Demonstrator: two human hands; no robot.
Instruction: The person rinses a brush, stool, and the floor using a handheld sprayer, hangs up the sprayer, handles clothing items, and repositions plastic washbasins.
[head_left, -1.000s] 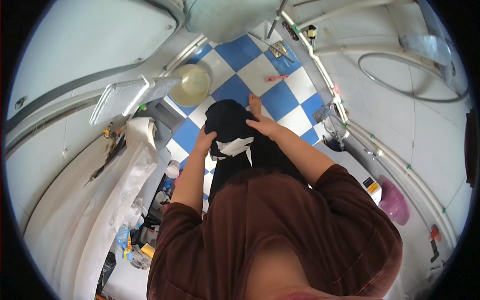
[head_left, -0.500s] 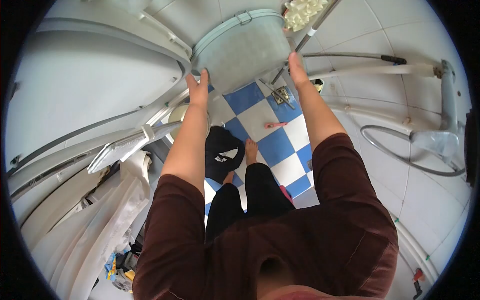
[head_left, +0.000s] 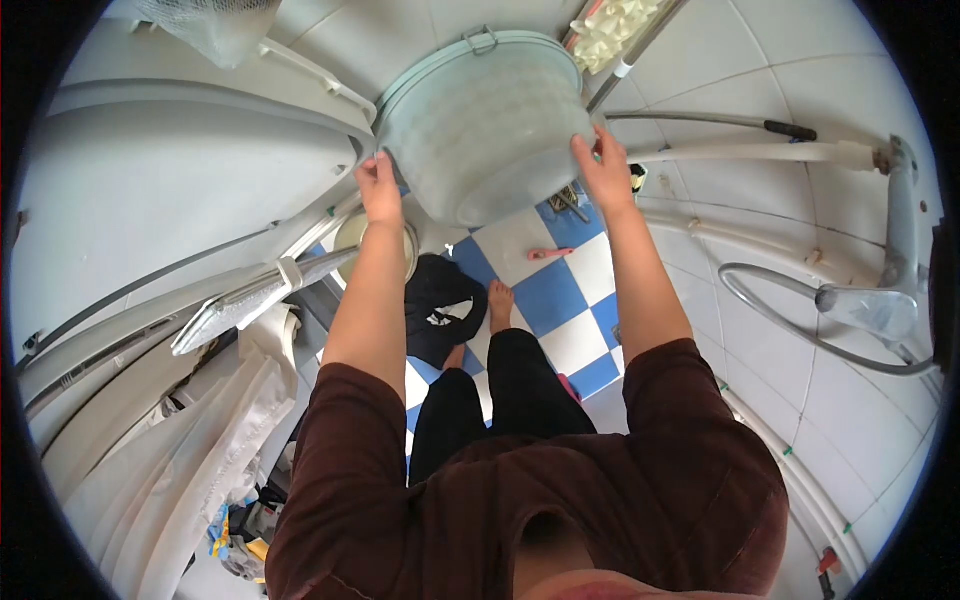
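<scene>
A large pale, translucent plastic basin (head_left: 480, 130) is tilted against the tiled wall, its rim to the wall and its rounded base facing me. A wire ring (head_left: 482, 40) sits at its top edge. At the lower left side of the basin is my left hand (head_left: 380, 192), fingers apart, the tips close to its wall. My right hand (head_left: 606, 172) is at the other side, thumb and fingers spread; the thumb tip meets the basin's edge in view. Whether either hand still presses on it is hard to tell.
Blue and white floor tiles (head_left: 555, 295) carry a pink-handled object (head_left: 550, 254) and a black cloth (head_left: 440, 305) by my feet. A bucket (head_left: 350, 240) stands at left. A metal pole (head_left: 640, 52) leans at right, near wall pipes (head_left: 765, 152) and a metal hose (head_left: 770, 325).
The basin's base has come down towards me, covering more of the floor drain. My fingers, partly hidden at its sides before, now show apart at its edges.
</scene>
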